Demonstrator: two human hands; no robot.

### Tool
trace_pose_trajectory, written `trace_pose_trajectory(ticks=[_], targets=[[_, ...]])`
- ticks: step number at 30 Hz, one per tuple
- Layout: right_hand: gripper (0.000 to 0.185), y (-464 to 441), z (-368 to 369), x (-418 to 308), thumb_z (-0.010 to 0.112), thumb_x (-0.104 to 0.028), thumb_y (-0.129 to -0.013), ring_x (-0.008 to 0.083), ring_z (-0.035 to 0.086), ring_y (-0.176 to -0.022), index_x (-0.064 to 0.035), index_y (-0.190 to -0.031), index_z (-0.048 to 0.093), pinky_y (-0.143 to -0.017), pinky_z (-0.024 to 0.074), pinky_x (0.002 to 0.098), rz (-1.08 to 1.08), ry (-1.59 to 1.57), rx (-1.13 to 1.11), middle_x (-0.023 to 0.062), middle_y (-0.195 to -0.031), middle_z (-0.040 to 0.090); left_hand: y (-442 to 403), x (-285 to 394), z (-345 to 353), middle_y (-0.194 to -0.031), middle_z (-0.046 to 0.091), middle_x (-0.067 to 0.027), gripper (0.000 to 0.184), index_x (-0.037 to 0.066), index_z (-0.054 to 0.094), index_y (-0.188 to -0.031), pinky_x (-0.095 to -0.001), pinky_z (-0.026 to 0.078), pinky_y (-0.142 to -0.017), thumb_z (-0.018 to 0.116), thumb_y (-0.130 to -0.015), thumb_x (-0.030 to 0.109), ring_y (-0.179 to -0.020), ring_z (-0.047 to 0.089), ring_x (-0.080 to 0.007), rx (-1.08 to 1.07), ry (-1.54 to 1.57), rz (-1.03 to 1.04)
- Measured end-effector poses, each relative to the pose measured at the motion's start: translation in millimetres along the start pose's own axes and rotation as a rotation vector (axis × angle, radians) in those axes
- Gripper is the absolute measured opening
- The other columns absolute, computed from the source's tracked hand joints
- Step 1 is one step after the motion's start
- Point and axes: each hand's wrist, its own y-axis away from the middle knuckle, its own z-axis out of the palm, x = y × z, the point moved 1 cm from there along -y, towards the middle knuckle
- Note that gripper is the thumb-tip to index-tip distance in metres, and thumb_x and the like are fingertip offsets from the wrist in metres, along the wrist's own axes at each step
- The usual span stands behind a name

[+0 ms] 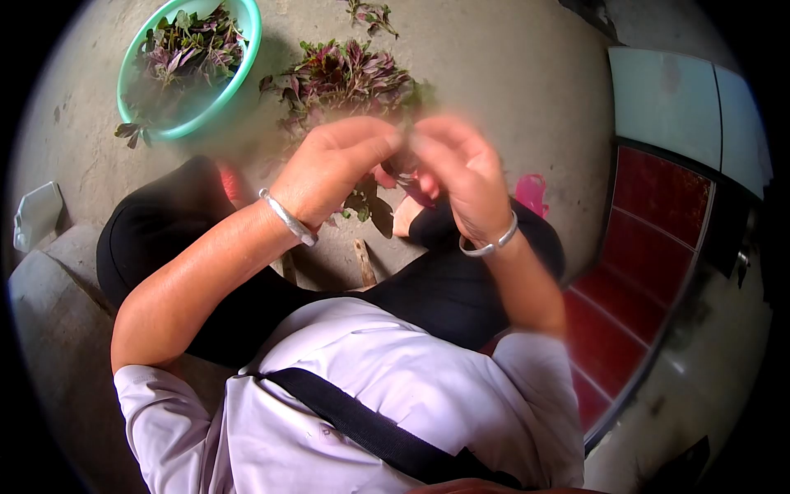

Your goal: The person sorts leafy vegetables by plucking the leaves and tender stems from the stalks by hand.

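My left hand (339, 163) and my right hand (462, 169) meet in front of me, thumbs and fingertips pinched close together. Between them is a sprig of purple-green leafy vegetable (370, 207), its leaves hanging below my left hand. Both hands appear to grip this sprig, though a blur over the fingertips hides the exact hold. Just beyond my hands, a heap of the same purple-green leaves (346, 81) lies on the floor. At the upper left, a turquoise basin (253, 51) holds more leaves.
A few loose leaves (374, 15) lie beyond the heap on the concrete floor (510, 74). Beside my right knee is a pink object (532, 193). Red tiles (650, 222) and pale panels (666, 107) line the right. A whitish object (38, 216) stands far left.
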Motion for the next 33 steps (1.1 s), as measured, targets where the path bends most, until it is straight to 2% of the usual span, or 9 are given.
trace_pose_trajectory(ticks=[3, 11, 18, 20, 26, 29, 33], targets=[[0.012, -3, -3, 5, 0.057, -0.011, -0.082, 0.002, 0.046, -0.049, -0.0021, -0.09, 0.055, -0.044, 0.0367, 0.0156, -0.01, -0.003, 0.03, -0.0026, -0.066, 0.052, -1, -1, -1, -0.083, 0.059, -0.0013, 0.016, 0.003, 0.058, -0.093, -0.0208, 0.046, -0.064, 0.053, -0.086, 0.018, -0.067, 0.057, -0.0101, 0.01, -0.018, -0.019], [0.011, -3, -2, 1, 0.057, -0.01, -0.083, 0.0033, 0.047, -0.049, -0.0019, -0.089, 0.054, -0.045, 0.0376, 0.0158, 0.062, -0.168, 0.023, -0.0018, -0.064, 0.052, -3, 0, -4, -0.085, 0.059, -0.0027, 0.016, 0.005, 0.057, -0.096, -0.0207, 0.045, -0.064, 0.053, -0.085, 0.016, -0.068, 0.058, -0.0117, -0.002, 0.119, -0.12], [0.011, -3, -4, -1, 0.055, -0.008, -0.083, 0.0044, 0.048, -0.049, -0.0001, -0.09, 0.053, -0.045, 0.0388, 0.0164, 0.041, -0.236, 0.044, -0.001, -0.063, 0.052, -1, 2, -2, -0.084, 0.058, -0.0009, 0.016, 0.003, 0.055, -0.097, -0.0205, 0.044, -0.068, 0.054, -0.084, 0.013, -0.071, 0.055, -0.0091, -0.081, 0.053, -0.069], [0.011, -3, -5, -2, 0.055, -0.008, -0.083, 0.0044, 0.048, -0.049, -0.0001, -0.09, 0.053, -0.045, 0.0389, 0.0162, 0.039, -0.227, 0.033, -0.0007, -0.063, 0.053, -1, 4, 4, -0.084, 0.057, -0.0001, 0.017, 0.002, 0.055, -0.097, -0.02, 0.044, -0.068, 0.055, -0.083, 0.011, -0.071, 0.054, -0.0078, -0.131, -0.001, 0.003], [0.012, -5, -5, -1, 0.055, -0.011, -0.084, 0.0042, 0.048, -0.05, -0.0007, -0.091, 0.054, -0.045, 0.0388, 0.0157, 0.008, -0.182, 0.062, 0.0002, -0.066, 0.054, -6, -2, -4, -0.082, 0.058, 0.0, 0.014, 0.003, 0.055, -0.094, -0.0185, 0.043, -0.067, 0.054, -0.085, 0.012, -0.068, 0.052, -0.0057, -0.089, -0.087, -0.01], [0.014, -5, -6, -6, 0.053, -0.014, -0.085, 0.0038, 0.049, -0.053, -0.0018, -0.092, 0.055, -0.047, 0.0388, 0.0155, -0.046, -0.058, 0.088, 0.0002, -0.07, 0.056, -9, 0, -8, -0.082, 0.06, -0.0017, 0.012, 0.004, 0.056, -0.092, -0.0174, 0.043, -0.065, 0.053, -0.085, 0.014, -0.067, 0.052, -0.0047, -0.059, 0.067, -0.083], [0.015, -3, -13, -7, 0.051, -0.017, -0.087, 0.003, 0.05, -0.06, -0.003, -0.091, 0.057, -0.05, 0.0388, 0.0152, -0.187, 0.128, 0.155, -0.0005, -0.076, 0.057, -12, 1, -14, -0.085, 0.062, -0.0064, 0.011, 0.005, 0.055, -0.09, -0.0172, 0.045, -0.062, 0.052, -0.086, 0.015, -0.065, 0.054, -0.0049, -0.008, 0.224, -0.057]])
